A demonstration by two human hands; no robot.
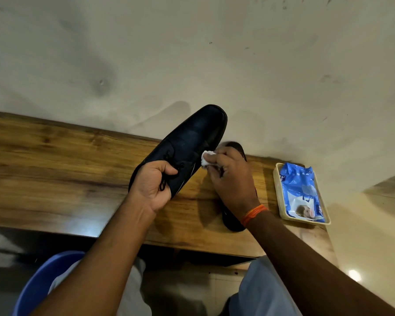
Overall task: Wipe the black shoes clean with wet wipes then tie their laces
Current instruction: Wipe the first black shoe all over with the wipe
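My left hand (154, 185) grips a black lace-up shoe (192, 137) at its heel end and holds it above the wooden table, toe pointing up and away toward the wall. Its laces hang loose by my thumb. My right hand (230, 176) pinches a crumpled white wet wipe (206, 159) against the shoe's right side. The second black shoe (233, 221) lies on the table under my right hand and wrist, mostly hidden.
A blue pack of wet wipes (300, 192) lies in a cream tray (277, 190) at the table's right end. The wooden table (55, 167) stands against a pale wall. A blue chair seat (39, 283) shows below my left arm.
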